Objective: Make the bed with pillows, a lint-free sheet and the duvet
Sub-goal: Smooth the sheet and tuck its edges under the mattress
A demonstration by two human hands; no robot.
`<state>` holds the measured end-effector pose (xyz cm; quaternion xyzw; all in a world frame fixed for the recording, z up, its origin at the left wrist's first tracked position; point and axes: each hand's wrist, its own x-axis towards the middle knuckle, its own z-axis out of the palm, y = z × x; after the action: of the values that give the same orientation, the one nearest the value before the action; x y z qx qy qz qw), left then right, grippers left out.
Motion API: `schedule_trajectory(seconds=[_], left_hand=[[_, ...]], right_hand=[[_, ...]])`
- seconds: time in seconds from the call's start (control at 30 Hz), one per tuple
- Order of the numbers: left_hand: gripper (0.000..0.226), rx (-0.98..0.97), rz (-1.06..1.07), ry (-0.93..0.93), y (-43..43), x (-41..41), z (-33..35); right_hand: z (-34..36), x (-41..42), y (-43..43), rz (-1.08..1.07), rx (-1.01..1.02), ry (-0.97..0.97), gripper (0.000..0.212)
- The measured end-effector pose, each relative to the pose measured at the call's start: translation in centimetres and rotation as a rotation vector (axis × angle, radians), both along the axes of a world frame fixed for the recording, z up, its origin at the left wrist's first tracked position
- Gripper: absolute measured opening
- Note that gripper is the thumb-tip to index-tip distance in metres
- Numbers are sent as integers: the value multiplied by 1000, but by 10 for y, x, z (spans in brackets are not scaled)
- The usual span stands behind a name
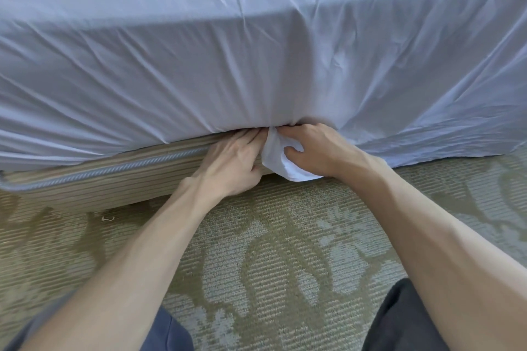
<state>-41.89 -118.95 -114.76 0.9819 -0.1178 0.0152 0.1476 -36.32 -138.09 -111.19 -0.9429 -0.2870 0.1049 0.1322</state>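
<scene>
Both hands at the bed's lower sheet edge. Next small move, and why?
Probably the right hand pushes the sheet flap it grips into the gap above the bed base: the left hand reaches in there, and the flap hangs out untucked.

Single head cam, wide-angle. I'm looking fwd and steeply down, close on near side of bed (85, 188), sheet (199, 80) up top, carpet (285, 251) below.

The pale, creased sheet (256, 51) covers everything above the striped bed base (85, 182), tucked in along the base's top edge. A bunched fold hangs over the base's right end.
</scene>
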Motion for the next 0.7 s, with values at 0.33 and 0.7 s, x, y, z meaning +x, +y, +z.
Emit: schedule_trajectory(seconds=[0.33,0.7], left_hand=[[40,57,202,4,-41,32,-1],[104,177,20,-15,-31,-9,-2]], right_hand=[[-16,-8,2,-97,-111,-75,65],[-15,-7,-2,-102,-122,-128,66]])
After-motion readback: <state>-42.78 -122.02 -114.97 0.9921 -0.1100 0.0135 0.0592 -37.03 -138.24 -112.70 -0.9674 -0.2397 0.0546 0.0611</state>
